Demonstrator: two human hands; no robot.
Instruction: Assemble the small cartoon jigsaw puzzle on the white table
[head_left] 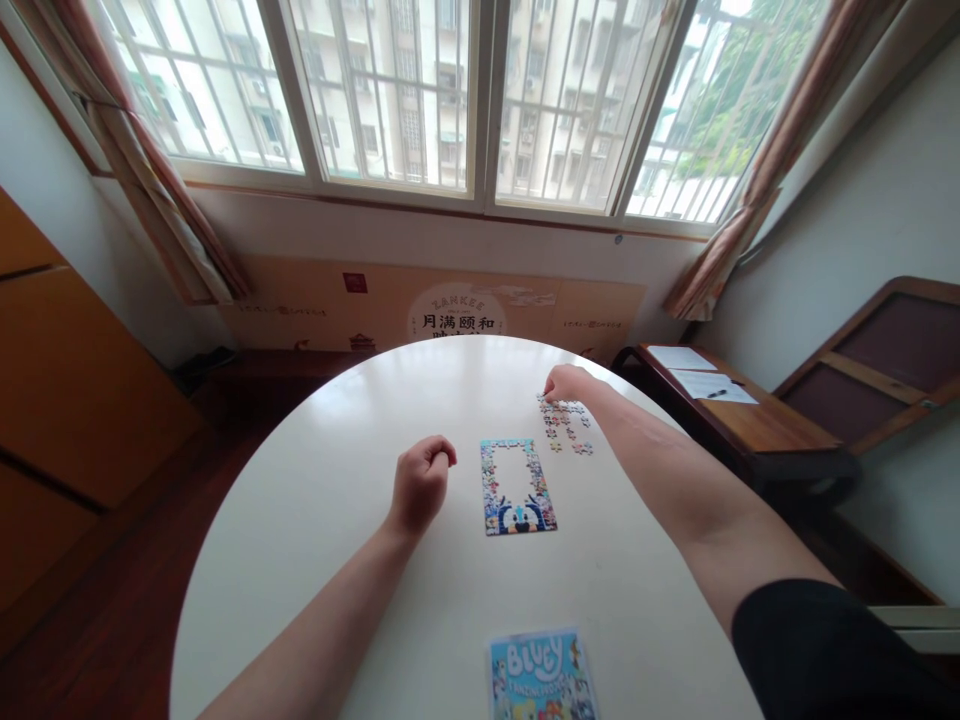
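A partly assembled jigsaw puzzle (517, 518) lies on the round white table (315, 560), its border filled around a pale, bare middle. A blue dog face shows along its near edge. Left of the puzzle, my left hand (423, 478) rests closed in a loose fist, not touching it; nothing shows in the fingers. Beyond the puzzle to the right, loose jigsaw pieces (570, 410) lie in rough rows. My right hand (570, 383) reaches to their far left corner, fingertips pinched down on a jigsaw piece (540, 398), which the fingers partly hide.
A blue "Bluey" picture card or box (540, 670) lies at the table's near side. To the right, a wooden chair (780, 430) holds papers (705, 383) and a pen. Barred windows (397, 90) and a printed cardboard panel (300, 300) are beyond the table.
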